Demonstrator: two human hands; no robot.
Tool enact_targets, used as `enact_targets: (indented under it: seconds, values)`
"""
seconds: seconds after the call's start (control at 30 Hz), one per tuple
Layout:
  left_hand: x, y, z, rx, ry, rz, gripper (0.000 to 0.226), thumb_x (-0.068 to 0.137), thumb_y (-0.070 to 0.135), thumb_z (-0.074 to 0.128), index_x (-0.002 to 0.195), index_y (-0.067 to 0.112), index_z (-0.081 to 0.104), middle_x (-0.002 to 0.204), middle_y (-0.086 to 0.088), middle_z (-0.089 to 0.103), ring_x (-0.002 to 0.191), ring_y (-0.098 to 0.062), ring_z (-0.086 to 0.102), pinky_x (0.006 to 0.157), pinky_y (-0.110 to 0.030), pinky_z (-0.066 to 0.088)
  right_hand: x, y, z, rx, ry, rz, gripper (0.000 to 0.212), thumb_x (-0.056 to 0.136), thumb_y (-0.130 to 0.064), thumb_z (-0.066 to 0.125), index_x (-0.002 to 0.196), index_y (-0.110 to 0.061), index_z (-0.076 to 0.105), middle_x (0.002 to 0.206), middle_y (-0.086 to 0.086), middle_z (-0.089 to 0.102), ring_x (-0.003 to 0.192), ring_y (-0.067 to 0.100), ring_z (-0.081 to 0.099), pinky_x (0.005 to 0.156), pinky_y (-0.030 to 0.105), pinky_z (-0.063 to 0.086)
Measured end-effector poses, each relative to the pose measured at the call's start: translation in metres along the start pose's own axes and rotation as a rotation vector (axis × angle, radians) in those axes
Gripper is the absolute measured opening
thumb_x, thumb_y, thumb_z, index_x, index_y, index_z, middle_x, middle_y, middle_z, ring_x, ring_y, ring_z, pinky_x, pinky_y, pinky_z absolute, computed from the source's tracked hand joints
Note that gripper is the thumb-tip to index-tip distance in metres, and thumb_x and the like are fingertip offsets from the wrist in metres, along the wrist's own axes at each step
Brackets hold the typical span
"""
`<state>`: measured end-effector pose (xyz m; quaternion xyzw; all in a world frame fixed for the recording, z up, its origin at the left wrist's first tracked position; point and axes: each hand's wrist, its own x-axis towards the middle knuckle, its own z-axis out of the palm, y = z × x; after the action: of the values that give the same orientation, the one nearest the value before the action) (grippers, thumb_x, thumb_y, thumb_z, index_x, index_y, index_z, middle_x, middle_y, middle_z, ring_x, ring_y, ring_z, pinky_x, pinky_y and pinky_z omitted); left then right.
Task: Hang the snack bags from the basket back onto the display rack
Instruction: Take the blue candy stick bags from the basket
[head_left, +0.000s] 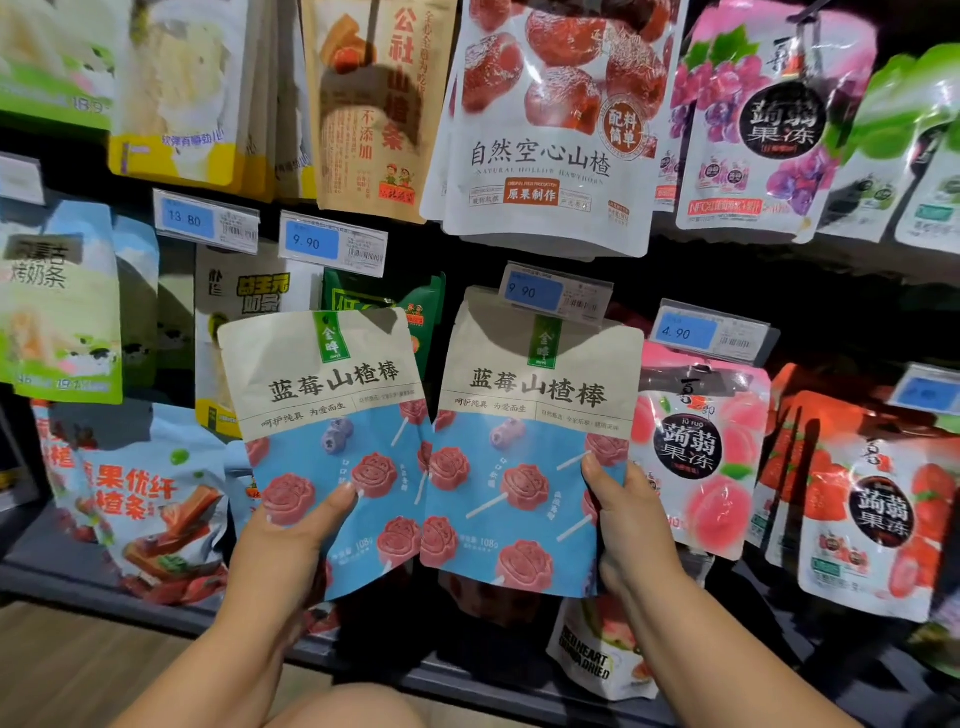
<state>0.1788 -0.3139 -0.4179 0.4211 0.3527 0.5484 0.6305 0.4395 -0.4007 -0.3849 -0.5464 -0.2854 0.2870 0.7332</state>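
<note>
Two identical snack bags, beige on top and blue below with red lollipop pictures, are held side by side in front of the display rack. My left hand (291, 545) grips the left bag (332, 415) at its lower left corner, thumb on the front. My right hand (623, 525) grips the right bag (535, 431) at its lower right edge. The right bag's top reaches up to a 9.90 price tag (553, 293) on a peg; whether it hangs there I cannot tell. The left bag tilts slightly left. No basket is in view.
The rack is packed with hanging bags: white hawthorn bags (550, 130) above, peach jelly bags (701, 457) and strawberry jelly bags (878, 509) to the right, blue hawthorn strip bags (140, 493) at lower left. A dark shelf edge (104, 592) runs below, wood floor beneath.
</note>
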Motion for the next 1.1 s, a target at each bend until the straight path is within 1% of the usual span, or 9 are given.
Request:
enact_targets:
  seconds: [0.1, 0.2, 0.33, 0.53, 0.67, 0.8, 0.97, 1.03, 1.1]
  values:
    - [0.000, -0.001, -0.001, 0.004, 0.010, -0.002, 0.041, 0.081, 0.017, 0.076, 0.121, 0.022, 0.068, 0.113, 0.000, 0.074, 0.103, -0.025, 0.071, 0.097, -0.052, 0.051, 0.002, -0.002, 0.001, -0.013, 0.002, -0.008, 0.010, 0.097, -0.016, 0.059, 0.099, -0.019, 0.068, 0.094, 0.005, 0.077, 0.081, 0.022, 0.073, 0.075, 0.041, 0.057]
    - [0.000, -0.001, 0.000, -0.001, 0.006, 0.008, 0.041, 0.081, 0.016, 0.075, 0.121, 0.022, 0.067, 0.113, 0.000, 0.074, 0.103, -0.025, 0.070, 0.098, -0.051, 0.050, 0.004, -0.003, 0.004, -0.010, -0.008, -0.009, 0.010, 0.098, -0.015, 0.058, 0.097, -0.019, 0.067, 0.087, 0.001, 0.077, 0.076, 0.019, 0.073, 0.074, 0.040, 0.057]
    - [-0.001, 0.001, 0.000, 0.008, 0.000, 0.021, 0.045, 0.076, 0.022, 0.077, 0.120, 0.023, 0.068, 0.113, 0.001, 0.074, 0.104, -0.024, 0.070, 0.098, -0.052, 0.050, 0.006, -0.004, 0.007, -0.013, 0.000, 0.003, 0.009, 0.097, -0.016, 0.060, 0.099, -0.017, 0.068, 0.096, 0.007, 0.076, 0.085, 0.027, 0.072, 0.080, 0.046, 0.057]
    - [0.000, -0.001, 0.001, -0.022, -0.010, 0.022, 0.041, 0.081, 0.015, 0.074, 0.121, 0.020, 0.067, 0.114, -0.002, 0.074, 0.105, -0.025, 0.070, 0.099, -0.054, 0.049, 0.010, -0.005, 0.007, -0.035, 0.051, 0.022, 0.004, 0.096, -0.018, 0.062, 0.096, -0.018, 0.066, 0.096, 0.008, 0.075, 0.087, 0.029, 0.070, 0.082, 0.048, 0.057]
    - [-0.001, -0.001, 0.002, -0.019, -0.010, 0.013, 0.046, 0.075, 0.022, 0.077, 0.120, 0.022, 0.068, 0.113, -0.001, 0.074, 0.105, -0.026, 0.070, 0.098, -0.053, 0.050, 0.011, -0.006, 0.005, -0.044, 0.071, 0.017, 0.005, 0.097, -0.018, 0.061, 0.097, -0.017, 0.065, 0.098, 0.010, 0.074, 0.084, 0.027, 0.070, 0.076, 0.043, 0.057]
    - [-0.002, 0.000, 0.003, -0.022, -0.015, 0.016, 0.039, 0.082, 0.015, 0.074, 0.121, 0.022, 0.067, 0.113, 0.000, 0.074, 0.104, -0.024, 0.071, 0.097, -0.051, 0.051, 0.011, -0.008, 0.005, -0.044, 0.078, 0.035, 0.005, 0.097, -0.017, 0.060, 0.099, -0.015, 0.064, 0.095, 0.009, 0.074, 0.080, 0.025, 0.070, 0.067, 0.037, 0.057]
    - [-0.007, 0.003, 0.008, -0.027, -0.040, 0.038, 0.038, 0.087, 0.009, 0.068, 0.122, 0.021, 0.066, 0.111, 0.001, 0.074, 0.100, -0.019, 0.072, 0.085, -0.037, 0.053, 0.017, -0.011, 0.007, -0.103, 0.105, 0.041, 0.005, 0.096, -0.020, 0.062, 0.097, -0.017, 0.066, 0.099, 0.009, 0.073, 0.089, 0.030, 0.070, 0.080, 0.049, 0.058]
    - [-0.007, 0.002, 0.008, -0.026, -0.033, 0.033, 0.037, 0.087, 0.009, 0.068, 0.122, 0.021, 0.066, 0.110, 0.001, 0.075, 0.099, -0.020, 0.072, 0.085, -0.038, 0.053, 0.020, -0.009, 0.009, -0.143, 0.123, 0.042, 0.004, 0.093, -0.023, 0.066, 0.095, -0.021, 0.068, 0.100, 0.008, 0.074, 0.094, 0.032, 0.071, 0.086, 0.056, 0.056]
    - [-0.006, 0.002, 0.008, -0.021, -0.032, 0.033, 0.037, 0.087, 0.009, 0.069, 0.121, 0.022, 0.066, 0.110, 0.002, 0.075, 0.100, -0.020, 0.072, 0.088, -0.040, 0.053, 0.023, -0.006, 0.011, -0.189, 0.154, 0.052, 0.011, 0.084, -0.034, 0.070, 0.090, -0.025, 0.071, 0.097, 0.006, 0.075, 0.095, 0.032, 0.071, 0.087, 0.059, 0.055]
